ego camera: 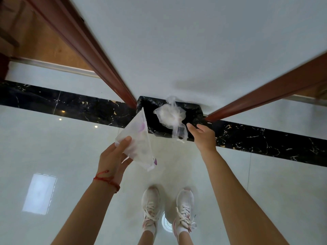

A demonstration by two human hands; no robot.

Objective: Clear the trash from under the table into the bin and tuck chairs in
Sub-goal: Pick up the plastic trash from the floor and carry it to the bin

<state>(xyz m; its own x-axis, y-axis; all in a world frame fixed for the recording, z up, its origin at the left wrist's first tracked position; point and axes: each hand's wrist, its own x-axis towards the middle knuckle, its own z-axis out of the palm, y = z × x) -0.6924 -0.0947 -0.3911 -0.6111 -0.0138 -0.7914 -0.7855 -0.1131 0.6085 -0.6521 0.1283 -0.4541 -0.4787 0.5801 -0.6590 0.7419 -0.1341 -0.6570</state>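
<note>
While left hand point(113, 156) pinches one wrapper point(136, 147), right hand point(203, 137) spreads beside one bag point(170, 114).

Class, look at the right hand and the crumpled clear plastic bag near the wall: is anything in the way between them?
Nothing visible. The right hand, fingers open, is right beside the crumpled plastic bag, with no object between them.

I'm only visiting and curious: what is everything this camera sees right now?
clear plastic bag: one, crumpled, whitish, apparently in mid-air by the right fingertips.
white packet: one, with purple marks, held in the left hand.
black marble band: one, gold-veined, across the pale glossy floor.
wooden trims: two, reddish brown, either side of the white wall.
white shoes: two, bottom centre.
red string bracelet: one, left wrist.
left hand: gripping the packet.
right hand: fingers open.
</note>
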